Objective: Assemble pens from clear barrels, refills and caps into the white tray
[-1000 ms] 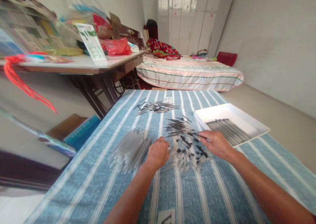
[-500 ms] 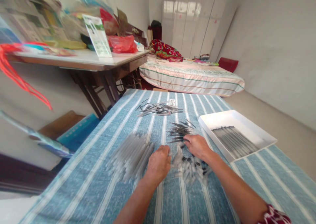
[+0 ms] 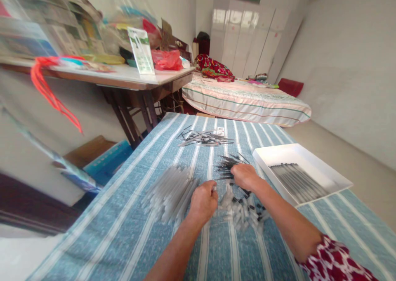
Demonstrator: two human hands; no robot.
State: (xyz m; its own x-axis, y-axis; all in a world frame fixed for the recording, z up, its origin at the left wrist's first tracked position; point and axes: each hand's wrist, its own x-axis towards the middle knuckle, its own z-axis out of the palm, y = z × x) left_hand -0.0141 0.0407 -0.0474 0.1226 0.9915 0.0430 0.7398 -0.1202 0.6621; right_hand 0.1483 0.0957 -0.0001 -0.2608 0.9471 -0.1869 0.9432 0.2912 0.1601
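My left hand (image 3: 203,201) is curled into a loose fist on the blue striped tablecloth (image 3: 130,239), between a heap of clear tubes (image 3: 170,192) and a pile of short clear pieces with black tips (image 3: 244,213). A small clear piece seems to sit at its fingertips. My right hand (image 3: 245,176) reaches forward, fingers bent down onto a bunch of thin dark rods (image 3: 227,165). Whether it grips a rod is hidden by the hand.
A white tray (image 3: 334,178) with dark rods laid side by side lies at the right. Another scatter of thin rods (image 3: 204,138) lies farther back. A cluttered wooden table (image 3: 123,76) stands at the left, a bed (image 3: 244,101) behind.
My right hand has moved left and forward from beside the tray to the bunch of dark rods. My left hand has stayed by the tube heap. The view has shifted slightly.
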